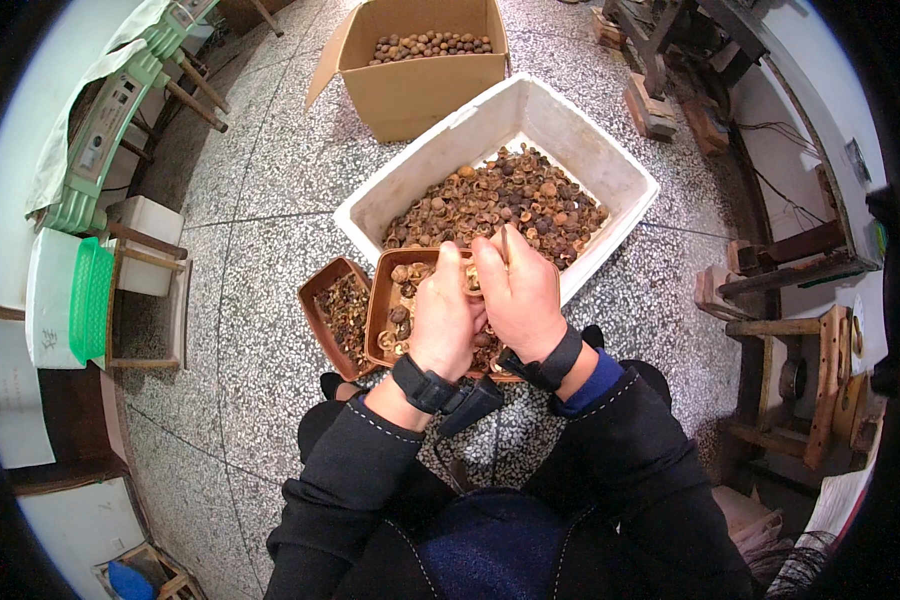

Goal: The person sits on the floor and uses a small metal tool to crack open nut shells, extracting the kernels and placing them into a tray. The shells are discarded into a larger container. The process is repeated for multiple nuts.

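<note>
Both hands are close together over a brown basket (pixel 375 315) of walnuts and shell pieces. Between the fingertips of my left hand (pixel 444 315) is a cracked walnut (pixel 472 279). My right hand (pixel 523 296) is closed around a thin tool, of which a narrow dark end (pixel 505 244) shows above the fist; its kind cannot be told. A smaller brown basket (pixel 315 330) with dark crumbs and bits stands against the left side of the first. Beyond the hands lie many empty walnut shells (pixel 495 195) in a white foam box (pixel 435 142).
Behind the foam box stands an open cardboard box (pixel 427 94) with whole walnuts (pixel 431 46). At the left are a wooden stool (pixel 146 363) and a green plastic basket (pixel 91 300). A wooden frame (pixel 817 382) and several bricks (pixel 649 109) are on the right.
</note>
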The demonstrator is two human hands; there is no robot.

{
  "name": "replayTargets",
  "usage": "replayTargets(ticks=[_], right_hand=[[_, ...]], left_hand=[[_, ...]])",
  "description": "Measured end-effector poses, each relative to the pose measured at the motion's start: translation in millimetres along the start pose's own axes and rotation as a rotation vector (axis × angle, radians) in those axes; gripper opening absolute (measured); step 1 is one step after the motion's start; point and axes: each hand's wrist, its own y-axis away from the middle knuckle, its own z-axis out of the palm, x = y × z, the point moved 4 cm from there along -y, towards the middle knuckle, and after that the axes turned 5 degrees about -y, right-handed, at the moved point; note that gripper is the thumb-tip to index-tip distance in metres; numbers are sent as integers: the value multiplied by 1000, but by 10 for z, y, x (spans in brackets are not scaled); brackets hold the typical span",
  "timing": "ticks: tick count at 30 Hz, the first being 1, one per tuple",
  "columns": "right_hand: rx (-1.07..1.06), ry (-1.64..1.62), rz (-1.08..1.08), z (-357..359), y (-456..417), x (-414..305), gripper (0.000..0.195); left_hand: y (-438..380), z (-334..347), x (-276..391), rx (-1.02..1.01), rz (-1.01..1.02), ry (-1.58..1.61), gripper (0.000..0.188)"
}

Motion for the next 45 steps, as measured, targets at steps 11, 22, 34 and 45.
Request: replayTargets(ticks=[11,22,34,45], right_hand=[[39,-487,293,12,2,230,26],[91,-744,533,-113,-105,307,23],[75,-936,595,-131,-176,391,24],[9,-853,603,-7,-115,401,31]], left_hand=[[-60,-15,56,-60,-34,41,52],[-389,-33,248,-155,195,-148,36],[-160,175,381,-267,478,-611,40],[19,-7,426,-46,681,-778,37]])
